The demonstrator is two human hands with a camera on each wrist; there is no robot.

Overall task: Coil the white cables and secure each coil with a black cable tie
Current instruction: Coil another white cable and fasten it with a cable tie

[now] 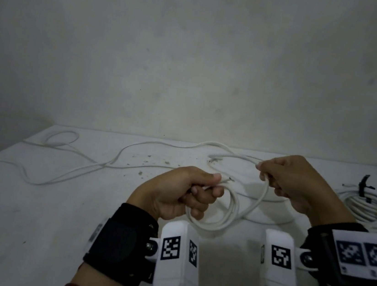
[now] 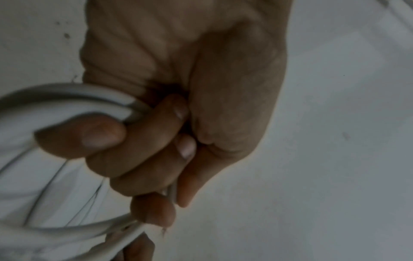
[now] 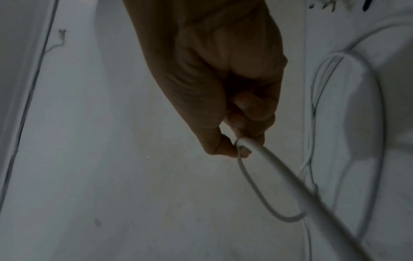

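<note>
My left hand (image 1: pixel 197 189) grips a small coil of white cable (image 1: pixel 225 216) above the table, thumb on top and fingers curled round the loops (image 2: pixel 73 98). A stripped cable end pokes out past the thumb. My right hand (image 1: pixel 267 174) pinches the same cable (image 3: pixel 263 151) a little further right and higher, and a loop hangs between the two hands. The rest of that white cable (image 1: pixel 118 155) trails loosely over the table to the left. At the far right lies a finished white coil (image 1: pixel 366 207) bound with a black cable tie (image 1: pixel 364 186).
The white table (image 1: pixel 29 218) meets a plain grey wall (image 1: pixel 193 59) at the back. Loose cable loops (image 1: pixel 63 138) lie at the back left, near the table's left edge. Small dark specks (image 1: pixel 146 161) dot the middle of the table.
</note>
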